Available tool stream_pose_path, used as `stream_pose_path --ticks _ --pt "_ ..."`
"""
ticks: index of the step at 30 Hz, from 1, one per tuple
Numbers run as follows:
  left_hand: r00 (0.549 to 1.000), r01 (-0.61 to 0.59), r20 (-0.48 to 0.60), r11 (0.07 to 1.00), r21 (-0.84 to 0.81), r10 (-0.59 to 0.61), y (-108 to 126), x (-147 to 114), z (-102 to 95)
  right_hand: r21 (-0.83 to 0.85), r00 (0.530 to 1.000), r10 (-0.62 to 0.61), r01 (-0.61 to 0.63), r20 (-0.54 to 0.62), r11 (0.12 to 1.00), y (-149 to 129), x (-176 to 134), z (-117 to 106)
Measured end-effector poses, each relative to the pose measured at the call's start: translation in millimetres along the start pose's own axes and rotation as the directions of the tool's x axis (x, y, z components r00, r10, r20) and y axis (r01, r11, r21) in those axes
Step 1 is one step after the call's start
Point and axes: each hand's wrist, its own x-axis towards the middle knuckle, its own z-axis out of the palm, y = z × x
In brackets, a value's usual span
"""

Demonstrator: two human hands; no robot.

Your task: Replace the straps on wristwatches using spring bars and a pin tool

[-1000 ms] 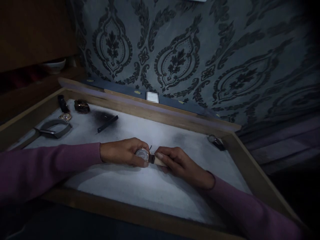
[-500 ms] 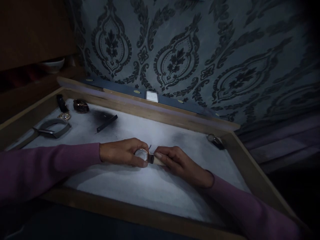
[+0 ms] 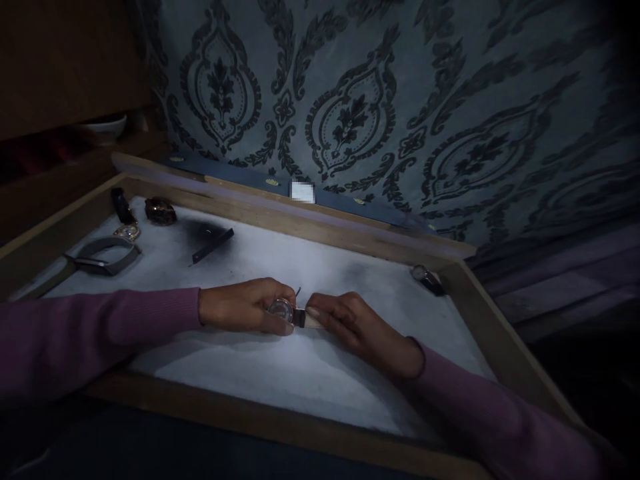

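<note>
Over the middle of the white-lined tray, both my hands are on one wristwatch (image 3: 281, 311). My left hand (image 3: 250, 307) is closed around its round metal case, thumb and fingers at opposite edges. The case surface facing me looks silvery, too dim for detail. From the case a strap (image 3: 306, 318), dark near the case and pale farther out, runs to the right. My right hand (image 3: 350, 323) pinches that strap between thumb and fingers. A thin dark piece stands up just behind the case; I cannot tell what it is.
The shallow wooden-walled tray (image 3: 250, 413) surrounds the work. At its left lie a gold-toned watch (image 3: 127, 231), a dark brown watch (image 3: 160, 211), a grey band (image 3: 107, 257) and a slim dark strip (image 3: 213, 245). Another watch (image 3: 427, 280) lies near the right wall.
The watch case has tilted slightly, and its face reflects less light. Both hands keep their hold, with the right fingers shifted a little along the strap.
</note>
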Motion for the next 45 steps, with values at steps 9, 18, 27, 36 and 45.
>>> stream_pose_path --ticks 9,18,27,36,45 --pt "1.0 0.011 0.023 1.0 -0.025 -0.01 1.7 0.7 0.8 0.035 0.999 -0.016 0.015 0.028 0.999 -0.4 -3.1 -0.2" --pt "0.999 -0.019 0.047 0.999 -0.039 0.021 -3.2 -0.3 -0.9 0.032 0.998 -0.059 0.059 -0.018 0.998 0.3 -6.3 4.6" --pt "0.992 -0.065 0.095 0.982 -0.18 0.084 -2.3 0.0 -0.5 0.593 0.989 0.12 -0.148 0.087 0.792 -1.4 -4.0 5.7" --pt "0.988 -0.033 0.132 0.946 -0.322 0.079 -4.0 -1.7 4.2 0.735 0.97 0.191 -0.24 0.152 0.634 0.8 -4.6 11.2" --pt "0.988 -0.041 0.121 0.922 -0.384 0.094 -4.1 -1.1 6.3 0.855 0.978 0.111 -0.209 0.178 0.474 1.9 -1.5 13.2"
